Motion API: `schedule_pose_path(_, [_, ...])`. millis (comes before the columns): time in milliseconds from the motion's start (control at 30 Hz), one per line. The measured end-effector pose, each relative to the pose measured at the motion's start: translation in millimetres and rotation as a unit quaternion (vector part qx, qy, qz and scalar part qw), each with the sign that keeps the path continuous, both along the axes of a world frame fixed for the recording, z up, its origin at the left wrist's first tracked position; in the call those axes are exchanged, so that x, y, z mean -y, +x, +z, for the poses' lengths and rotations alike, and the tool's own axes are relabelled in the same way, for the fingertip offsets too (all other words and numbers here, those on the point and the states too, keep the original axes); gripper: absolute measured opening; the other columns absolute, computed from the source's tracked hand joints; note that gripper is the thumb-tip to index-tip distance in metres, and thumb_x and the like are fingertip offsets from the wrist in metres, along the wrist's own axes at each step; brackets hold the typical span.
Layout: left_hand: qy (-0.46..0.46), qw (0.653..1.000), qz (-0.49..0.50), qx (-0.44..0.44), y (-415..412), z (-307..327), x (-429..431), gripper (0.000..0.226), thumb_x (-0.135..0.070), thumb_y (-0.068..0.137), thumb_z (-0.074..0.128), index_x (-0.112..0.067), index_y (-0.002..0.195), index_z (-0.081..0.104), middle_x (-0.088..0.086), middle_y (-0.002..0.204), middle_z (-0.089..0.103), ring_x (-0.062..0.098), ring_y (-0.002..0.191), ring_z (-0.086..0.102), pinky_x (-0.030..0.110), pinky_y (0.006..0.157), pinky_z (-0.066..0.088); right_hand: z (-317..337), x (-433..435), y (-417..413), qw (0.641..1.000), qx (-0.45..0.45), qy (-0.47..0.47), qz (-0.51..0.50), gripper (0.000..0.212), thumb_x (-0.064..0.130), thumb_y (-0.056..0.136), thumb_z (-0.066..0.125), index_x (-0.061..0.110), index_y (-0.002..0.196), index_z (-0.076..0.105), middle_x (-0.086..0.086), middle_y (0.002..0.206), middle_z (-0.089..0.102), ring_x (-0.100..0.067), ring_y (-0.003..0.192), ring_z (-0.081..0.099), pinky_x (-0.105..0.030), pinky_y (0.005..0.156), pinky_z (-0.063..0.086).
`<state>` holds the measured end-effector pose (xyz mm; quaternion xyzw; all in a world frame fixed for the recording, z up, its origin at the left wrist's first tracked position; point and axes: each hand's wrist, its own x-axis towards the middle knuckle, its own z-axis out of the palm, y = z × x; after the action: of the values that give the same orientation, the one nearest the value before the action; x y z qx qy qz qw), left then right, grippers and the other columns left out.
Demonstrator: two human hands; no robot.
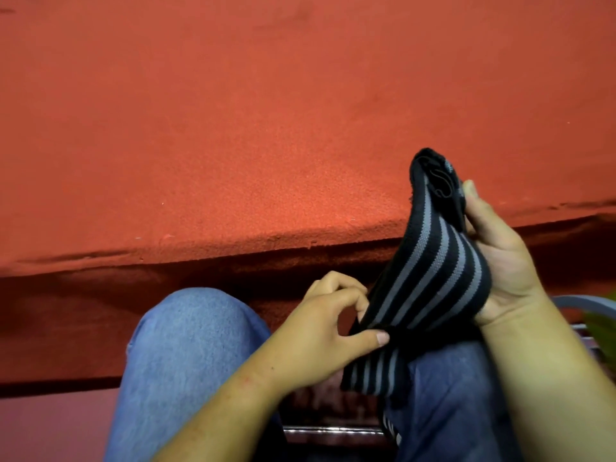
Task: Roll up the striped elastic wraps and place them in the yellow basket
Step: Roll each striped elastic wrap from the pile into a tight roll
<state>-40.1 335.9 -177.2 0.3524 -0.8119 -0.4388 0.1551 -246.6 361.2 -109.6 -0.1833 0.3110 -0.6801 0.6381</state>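
Black-and-grey striped elastic wrap [430, 271] held up off lap, right of centre, near edge of red felt-covered worktop [233, 128]. Right hand [500, 261] at wrap's upper end: grip clamped, thumb tip against black end patch, palm behind fabric. Left hand [326, 331] lower down: thumb and curled fingers pinch wrap's near fold, grip narrow. Wrap's tail hangs over right jeans leg [186, 361]. Yellow-green sliver [600, 325] at far right edge, possibly basket; too little visible.

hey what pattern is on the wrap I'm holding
Black with grey lengthwise stripes on the elastic wrap, seen in the head view.
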Motion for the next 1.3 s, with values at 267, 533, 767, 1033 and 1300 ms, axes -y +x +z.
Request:
schedule_pose_path(267, [0.115, 0.993, 0.018, 0.004, 0, -2, -1, 0.051, -0.050, 0.079, 0.079, -0.017, 0.113, 0.061, 0.002, 0.107, 0.076, 0.028, 0.103, 0.072, 0.052, 0.093, 0.056, 0, 2, 5, 1.000, -0.013, 0.022, 0.016, 0.044, 0.042, 0.093, 0.048, 0.019, 0.082, 0.084, 0.002, 0.082, 0.079, -0.010, 0.075, 0.077, -0.027, 0.068, 0.063])
schedule_pose_path(533, [0.207, 0.977, -0.038, -0.042, 7, 9, 6, 0.069, -0.040, 0.092, 0.076, -0.040, 0.149, 0.038, -0.011, 0.133, 0.069, 0.007, 0.124, 0.065, 0.042, 0.112, 0.049, -8, 5, 8, 0.992, -0.125, 0.001, -0.028, 0.035, 0.038, 0.096, 0.053, 0.012, 0.112, 0.071, -0.003, 0.088, 0.077, -0.014, 0.076, 0.075, -0.027, 0.067, 0.061])
schedule_pose_path(767, [0.203, 0.964, 0.011, -0.169, 17, 73, 43, 0.091, -0.080, 0.081, 0.058, -0.036, 0.157, 0.032, -0.004, 0.127, 0.070, 0.018, 0.107, 0.073, 0.035, 0.084, 0.061, -15, 8, 26, 0.978, -0.210, 0.011, -0.005, 0.035, 0.030, 0.093, 0.058, 0.009, 0.117, 0.069, -0.014, 0.108, 0.079, -0.024, 0.096, 0.077, -0.031, 0.079, 0.062])
schedule_pose_path(1033, [0.158, 0.959, 0.073, -0.223, 10, 50, 36, 0.039, -0.041, 0.094, 0.068, -0.020, 0.126, 0.062, 0.000, 0.110, 0.078, 0.015, 0.103, 0.075, 0.027, 0.084, 0.058, -27, 12, 44, 0.965, -0.261, 0.021, 0.019, 0.035, 0.033, 0.088, 0.068, 0.007, 0.111, 0.075, -0.023, 0.111, 0.076, -0.039, 0.105, 0.074, -0.047, 0.093, 0.061])
schedule_pose_path(1300, [0.220, 0.936, 0.095, -0.259, 8, 41, 39, 0.024, -0.012, 0.099, 0.068, -0.007, 0.122, 0.064, 0.017, 0.105, 0.078, 0.036, 0.103, 0.075, 0.041, 0.089, 0.061, -31, 5, 47, 0.951, -0.309, 0.033, -0.001, 0.033, 0.035, 0.088, 0.070, 0.009, 0.105, 0.078, -0.020, 0.107, 0.078, -0.041, 0.107, 0.074, -0.052, 0.099, 0.058])
